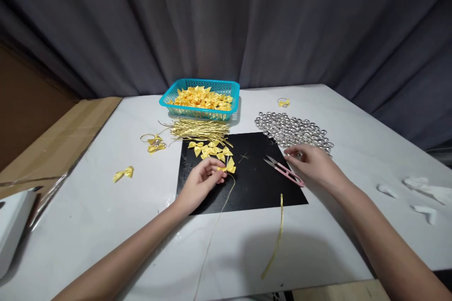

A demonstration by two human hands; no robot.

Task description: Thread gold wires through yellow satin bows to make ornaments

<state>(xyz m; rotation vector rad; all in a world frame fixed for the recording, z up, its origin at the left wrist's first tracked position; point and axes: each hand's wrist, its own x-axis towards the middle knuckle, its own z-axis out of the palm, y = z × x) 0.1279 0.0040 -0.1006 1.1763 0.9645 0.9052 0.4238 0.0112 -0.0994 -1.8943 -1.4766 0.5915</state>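
My left hand (204,179) is closed on a small yellow ribbon bow (230,167) over the black mat (257,190). From this bow a thin thread (219,216) trails down past the table's front edge. Several more yellow bows (209,149) lie just beyond that hand. At the near edge of the silver bead pile (293,130), my right hand (312,162) has its thumb and index finger nearly together; what is between them is too small to make out. Pink thread snips (285,171) rest beside it on the mat, blades pointing up-left.
A blue basket (199,114) of yellow bows stands behind a bundle of gold ties (199,128). One gold tie (278,240) lies in front. Bow pieces with rings (154,144) are at left; another (283,103) is behind the beads. White scraps (425,211) lie right.
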